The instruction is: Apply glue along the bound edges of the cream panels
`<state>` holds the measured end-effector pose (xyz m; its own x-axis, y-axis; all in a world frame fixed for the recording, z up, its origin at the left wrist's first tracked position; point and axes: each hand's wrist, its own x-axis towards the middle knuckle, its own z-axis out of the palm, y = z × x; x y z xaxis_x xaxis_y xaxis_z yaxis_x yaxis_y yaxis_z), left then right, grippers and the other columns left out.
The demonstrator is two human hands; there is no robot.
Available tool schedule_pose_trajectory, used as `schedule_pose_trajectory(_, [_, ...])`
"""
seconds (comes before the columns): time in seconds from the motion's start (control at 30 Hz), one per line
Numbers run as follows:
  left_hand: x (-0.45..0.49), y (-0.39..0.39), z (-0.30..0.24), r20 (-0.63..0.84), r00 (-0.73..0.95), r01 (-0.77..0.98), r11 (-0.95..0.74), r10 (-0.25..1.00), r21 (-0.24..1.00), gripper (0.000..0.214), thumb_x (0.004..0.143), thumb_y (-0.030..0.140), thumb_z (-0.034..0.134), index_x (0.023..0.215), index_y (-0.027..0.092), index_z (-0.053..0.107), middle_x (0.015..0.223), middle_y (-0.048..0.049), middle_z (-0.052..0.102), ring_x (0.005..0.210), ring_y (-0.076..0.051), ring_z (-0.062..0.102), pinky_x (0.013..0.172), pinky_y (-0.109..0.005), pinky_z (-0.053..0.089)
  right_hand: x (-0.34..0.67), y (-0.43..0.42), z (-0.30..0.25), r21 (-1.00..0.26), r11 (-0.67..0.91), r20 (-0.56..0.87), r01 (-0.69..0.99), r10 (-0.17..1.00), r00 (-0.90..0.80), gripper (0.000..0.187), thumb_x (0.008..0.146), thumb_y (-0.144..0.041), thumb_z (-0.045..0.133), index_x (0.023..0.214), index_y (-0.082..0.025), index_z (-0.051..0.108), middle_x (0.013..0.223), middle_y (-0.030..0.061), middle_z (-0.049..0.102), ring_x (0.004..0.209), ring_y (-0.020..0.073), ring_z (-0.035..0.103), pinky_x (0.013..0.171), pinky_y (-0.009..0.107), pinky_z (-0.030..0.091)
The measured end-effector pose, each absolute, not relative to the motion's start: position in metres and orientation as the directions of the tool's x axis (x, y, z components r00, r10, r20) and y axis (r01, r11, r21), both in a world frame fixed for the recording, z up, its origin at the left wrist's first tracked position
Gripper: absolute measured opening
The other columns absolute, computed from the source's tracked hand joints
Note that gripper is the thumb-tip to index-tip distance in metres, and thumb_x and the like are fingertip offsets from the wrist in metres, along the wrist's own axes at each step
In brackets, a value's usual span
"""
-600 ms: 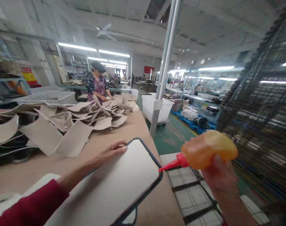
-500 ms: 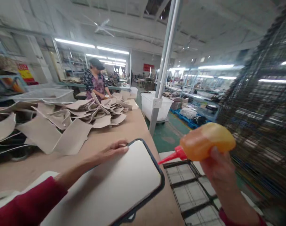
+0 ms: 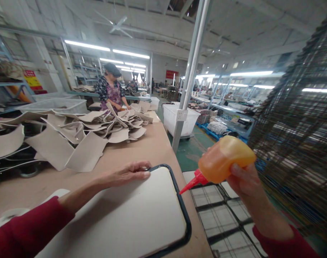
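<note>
Tan tabletop (image 3: 144,152): white panel (image 3: 131,220) in left grip (image 3: 132,172), bottle (image 3: 222,161) in right grip (image 3: 245,181).

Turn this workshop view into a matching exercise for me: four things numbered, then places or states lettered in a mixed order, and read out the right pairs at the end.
Things:
1. Squeeze bottle
2. Panel
3. Beige pieces
4. Metal pole

Places or states:
A. Heaped on the table
B. Carries a small white box
C. In the right hand, with a red nozzle
D. White with a dark rim, the left hand at its edge

Right pairs: 1-C, 2-D, 3-A, 4-B
</note>
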<state>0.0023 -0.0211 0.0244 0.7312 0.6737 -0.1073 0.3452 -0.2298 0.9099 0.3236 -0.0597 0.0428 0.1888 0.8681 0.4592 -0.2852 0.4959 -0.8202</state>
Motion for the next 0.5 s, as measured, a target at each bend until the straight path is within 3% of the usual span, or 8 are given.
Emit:
schedule_pose_trajectory(0.2, [-0.005,-0.015,0.018,-0.132,0.598,0.235,-0.016,0.791,0.972,0.033,0.079,0.049,0.057,0.091,0.019,0.05,0.074,0.0029,0.055,0.062,-0.01,0.051,0.053,-0.018,0.039,0.33,-0.088,0.04,-0.909,0.322,0.316,-0.264,0.947,0.066,0.062,0.049,-0.044,0.081,0.104,-0.022,0.063,0.08,0.0086,0.07,0.077,0.0294,0.066,0.08,0.051,0.051])
schedule_pose_trajectory(0.3, [-0.009,-0.005,0.007,-0.127,0.427,0.113,0.087,0.895,0.99,0.034,0.075,0.047,0.063,0.092,0.021,0.049,0.069,0.0041,0.058,0.055,-0.01,0.053,0.048,-0.018,0.04,0.326,-0.102,0.032,-0.876,0.373,0.292,-0.305,0.915,0.28,0.068,0.044,-0.05,0.08,0.105,-0.024,0.063,0.088,0.0089,0.069,0.078,0.0284,0.065,0.075,0.048,0.053])
schedule_pose_trajectory(0.4, [-0.006,0.003,-0.006,-0.077,0.261,-0.034,0.089,0.962,0.995,0.037,0.07,0.047,0.067,0.09,0.021,0.05,0.064,0.0056,0.056,0.048,-0.009,0.05,0.043,-0.017,0.039,0.317,-0.107,0.018,-0.814,0.482,0.248,-0.324,0.793,0.556,0.068,0.046,-0.051,0.08,0.106,-0.025,0.064,0.107,0.0066,0.065,0.091,0.0268,0.062,0.079,0.045,0.053])
schedule_pose_trajectory(0.5, [0.005,0.007,-0.015,-0.049,0.122,-0.157,0.068,0.991,0.985,0.042,0.063,0.046,0.072,0.087,0.02,0.051,0.062,0.006,0.056,0.048,-0.008,0.049,0.044,-0.017,0.041,0.308,-0.102,0.005,-0.754,0.595,0.303,-0.276,0.69,0.658,0.055,0.054,-0.044,0.078,0.104,-0.025,0.064,0.109,0.0039,0.063,0.1,0.0257,0.059,0.089,0.046,0.049])
